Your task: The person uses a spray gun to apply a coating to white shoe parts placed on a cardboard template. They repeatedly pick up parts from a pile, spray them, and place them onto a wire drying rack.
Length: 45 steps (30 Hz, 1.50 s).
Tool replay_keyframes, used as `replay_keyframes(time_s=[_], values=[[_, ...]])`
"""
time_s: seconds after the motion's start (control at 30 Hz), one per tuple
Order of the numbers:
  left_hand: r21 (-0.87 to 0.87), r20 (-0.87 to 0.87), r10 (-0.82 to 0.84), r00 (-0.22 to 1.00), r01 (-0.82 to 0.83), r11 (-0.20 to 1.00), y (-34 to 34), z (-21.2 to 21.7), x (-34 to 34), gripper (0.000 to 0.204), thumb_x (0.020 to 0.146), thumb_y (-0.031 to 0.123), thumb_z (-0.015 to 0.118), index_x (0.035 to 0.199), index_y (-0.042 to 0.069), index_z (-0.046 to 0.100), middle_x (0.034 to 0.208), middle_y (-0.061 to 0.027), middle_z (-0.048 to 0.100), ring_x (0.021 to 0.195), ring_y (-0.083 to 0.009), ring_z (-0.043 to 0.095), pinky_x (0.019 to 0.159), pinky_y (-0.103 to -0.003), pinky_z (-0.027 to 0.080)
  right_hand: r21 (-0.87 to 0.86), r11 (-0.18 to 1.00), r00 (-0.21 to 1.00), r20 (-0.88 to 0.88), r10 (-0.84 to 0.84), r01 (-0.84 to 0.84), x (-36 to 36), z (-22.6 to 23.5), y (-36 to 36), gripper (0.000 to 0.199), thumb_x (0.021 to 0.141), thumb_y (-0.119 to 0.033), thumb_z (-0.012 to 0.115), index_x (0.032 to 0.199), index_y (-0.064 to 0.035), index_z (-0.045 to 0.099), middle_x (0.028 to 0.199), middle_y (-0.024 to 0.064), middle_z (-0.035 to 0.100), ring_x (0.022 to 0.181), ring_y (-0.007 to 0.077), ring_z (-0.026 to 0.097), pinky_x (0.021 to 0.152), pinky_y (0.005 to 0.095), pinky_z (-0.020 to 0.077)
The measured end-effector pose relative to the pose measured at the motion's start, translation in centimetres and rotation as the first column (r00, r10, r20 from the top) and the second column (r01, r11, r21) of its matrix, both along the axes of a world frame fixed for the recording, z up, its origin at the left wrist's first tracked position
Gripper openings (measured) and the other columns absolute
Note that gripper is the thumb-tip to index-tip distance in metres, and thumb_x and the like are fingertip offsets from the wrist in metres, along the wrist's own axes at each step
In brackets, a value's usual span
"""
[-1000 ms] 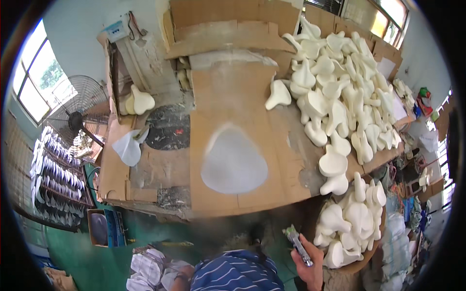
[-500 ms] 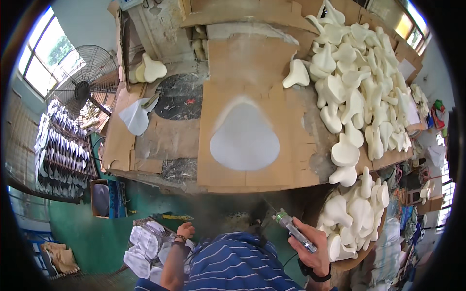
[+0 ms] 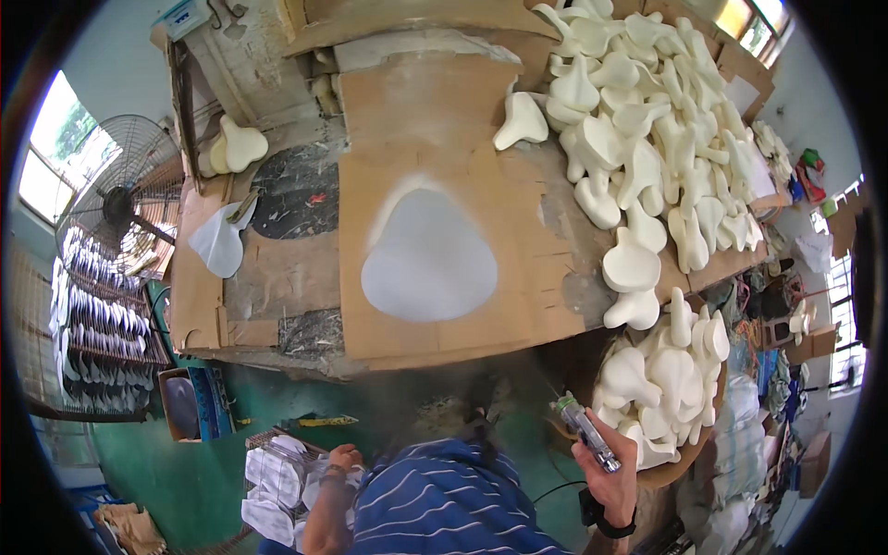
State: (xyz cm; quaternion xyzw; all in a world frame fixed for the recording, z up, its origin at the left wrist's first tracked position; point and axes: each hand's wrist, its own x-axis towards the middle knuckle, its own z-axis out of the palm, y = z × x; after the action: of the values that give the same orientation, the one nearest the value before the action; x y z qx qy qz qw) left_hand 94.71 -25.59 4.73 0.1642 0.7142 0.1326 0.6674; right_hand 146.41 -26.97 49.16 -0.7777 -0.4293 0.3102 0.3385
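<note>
Right hand (image 3: 610,462) clasps a green-tipped metallic tool (image 3: 589,437) beside the brown container (image 3: 668,475) of cream pieces (image 3: 673,377), and that tool looks stiff, fairly light and perhaps slick, best held round its body; whether the left hand (image 3: 346,457) grips anything, I can't tell.

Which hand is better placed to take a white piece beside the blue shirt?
Probably the left hand: seemingly empty and nearer the white pieces; the right hand, farther off, holds the spray gun.

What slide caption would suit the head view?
Right hand holding a silvery tool; a pale rounded sheet lies on the cardboard-covered table.
</note>
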Motion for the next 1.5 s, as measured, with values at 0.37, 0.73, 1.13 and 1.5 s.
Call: replay_keyframes(time_s=[0.37,0.73,1.13,1.5], values=[[0.122,-0.094,-0.099,0.991,0.110,0.986,5.4,3.6,3.1,0.044,0.085,0.004,0.052,0.130,-0.001,0.053,0.087,-0.0103,0.068,0.072,-0.0193,0.066,0.058,-0.035,0.053,0.197,0.980,0.999,-0.019,-0.037,0.040,-1.1,0.0,4.7,0.048,0.080,-0.004,0.073,0.125,0.0047,0.060,0.095,0.0162,0.070,0.076,0.0169,0.063,0.072,0.0280,0.0501],[-0.042,-0.072,0.028,0.997,-0.031,0.999,-0.8,0.6,0.5,0.046,0.083,0.002,0.064,0.128,0.004,0.055,0.102,-0.0150,0.069,0.088,-0.0304,0.068,0.078,-0.050,0.057,0.202,0.960,0.980,-0.009,0.200,-0.195,-2.5,0.9,7.6,0.045,0.081,-0.005,0.073,0.124,0.0046,0.061,0.086,0.0133,0.067,0.070,0.0196,0.061,0.068,0.0281,0.0490],[0.070,-0.041,0.010,0.999,-0.007,0.998,1.4,0.7,2.3,0.042,0.084,0.000,0.057,0.125,0.001,0.055,0.086,-0.0121,0.067,0.066,-0.0198,0.063,0.053,-0.035,0.050,0.182,0.955,0.971,0.008,0.237,-0.234,-2.7,2.1,6.8,0.053,0.075,0.005,0.072,0.126,0.0005,0.060,0.090,0.0160,0.068,0.075,0.0259,0.065,0.072,0.0295,0.0504],[0.029,-0.088,-0.118,0.989,0.121,0.992,2.8,1.8,3.4,0.042,0.085,0.007,0.061,0.127,0.002,0.055,0.096,-0.0143,0.070,0.078,-0.0254,0.069,0.064,-0.040,0.058,0.024,0.984,0.984,0.003,0.175,-0.175,-1.2,1.5,4.6,0.050,0.073,0.001,0.074,0.122,0.0013,0.063,0.090,0.0180,0.069,0.075,0.0226,0.066,0.071,0.0289,0.0504]])
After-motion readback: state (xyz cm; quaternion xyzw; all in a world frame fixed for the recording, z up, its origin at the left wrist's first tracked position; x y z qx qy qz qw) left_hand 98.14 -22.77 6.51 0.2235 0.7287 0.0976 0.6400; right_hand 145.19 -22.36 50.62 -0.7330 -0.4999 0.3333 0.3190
